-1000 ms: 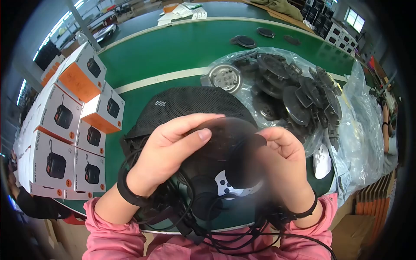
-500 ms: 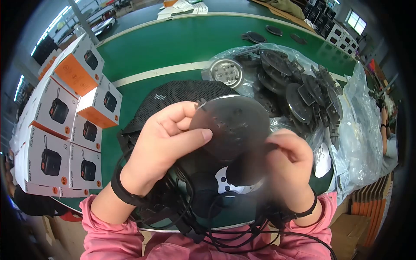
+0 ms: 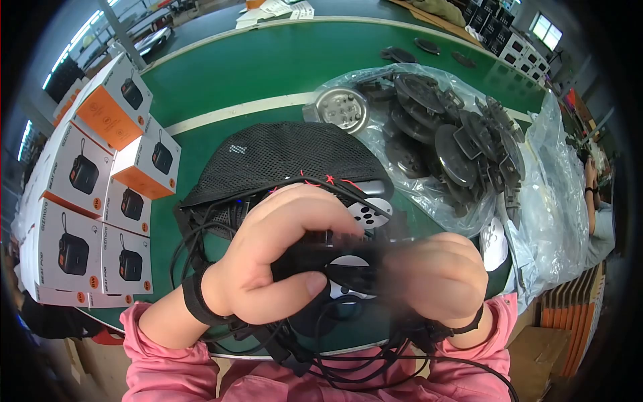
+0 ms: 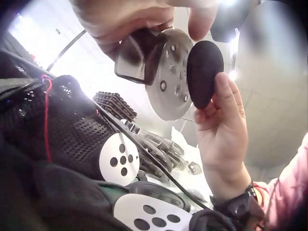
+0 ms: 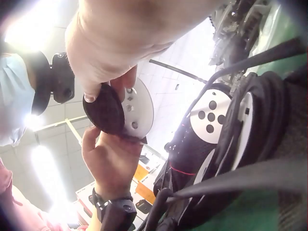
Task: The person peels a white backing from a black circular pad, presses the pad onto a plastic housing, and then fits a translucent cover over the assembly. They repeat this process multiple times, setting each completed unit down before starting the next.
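Observation:
My left hand (image 3: 268,258) grips a dark round plastic disc with a block-like bracket on its back; in the head view it is nearly edge-on. The left wrist view shows the holes across the face of this disc (image 4: 166,103). My right hand (image 3: 442,278) pinches a thin black round pad (image 4: 206,72) by its edge. The pad stands close beside the holed face, overlapping it in both wrist views. Below the hands lies a white disc with black holes (image 3: 355,260), partly hidden by the held disc.
A black mesh bag (image 3: 288,154) with cables lies behind the hands. At the right, many dark disc parts (image 3: 455,144) are heaped on clear plastic (image 3: 552,201). Beside the heap sits a round metal-looking piece (image 3: 341,110). White-and-orange speaker boxes (image 3: 74,234) are stacked at the left.
My left hand has tipped the disc from broad side facing the head camera to nearly edge-on and lowered it. My right hand has turned knuckles up and moved slightly down, still with the pad.

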{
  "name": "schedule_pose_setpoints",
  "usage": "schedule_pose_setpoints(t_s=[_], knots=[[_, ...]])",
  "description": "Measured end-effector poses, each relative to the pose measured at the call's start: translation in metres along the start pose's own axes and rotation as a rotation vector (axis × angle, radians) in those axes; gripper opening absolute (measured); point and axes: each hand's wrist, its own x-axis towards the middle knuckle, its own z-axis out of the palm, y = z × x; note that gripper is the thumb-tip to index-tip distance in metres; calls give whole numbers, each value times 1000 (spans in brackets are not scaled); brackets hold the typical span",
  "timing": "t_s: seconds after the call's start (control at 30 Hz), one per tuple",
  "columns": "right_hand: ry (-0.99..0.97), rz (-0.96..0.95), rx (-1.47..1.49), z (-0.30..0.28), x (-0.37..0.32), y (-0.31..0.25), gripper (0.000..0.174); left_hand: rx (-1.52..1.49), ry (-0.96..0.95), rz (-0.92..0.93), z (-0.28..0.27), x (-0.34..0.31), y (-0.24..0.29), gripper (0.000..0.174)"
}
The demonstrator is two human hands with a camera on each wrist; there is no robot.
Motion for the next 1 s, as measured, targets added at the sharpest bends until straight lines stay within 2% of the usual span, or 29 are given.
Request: schedule_pose_setpoints(t_s=[0.03, 0.17, 0.23, 0.5, 1.0], knots=[[1, 1, 0, 0, 0, 0, 19, 33, -62, 40, -2, 1, 1, 38], [9, 6, -48, 0, 0, -2, 19, 34, -37, 17, 3, 3, 6, 36], [9, -1, -66, 1, 0, -2, 19, 105, -28, 66, 4, 4, 7, 33], [35, -23, -124, 2, -3, -2, 25, 143, -6, 26, 9, 0, 6, 29], [37, -32, -115, 4, -3, -1, 25, 179, 18, 5, 11, 0, 9, 24]])
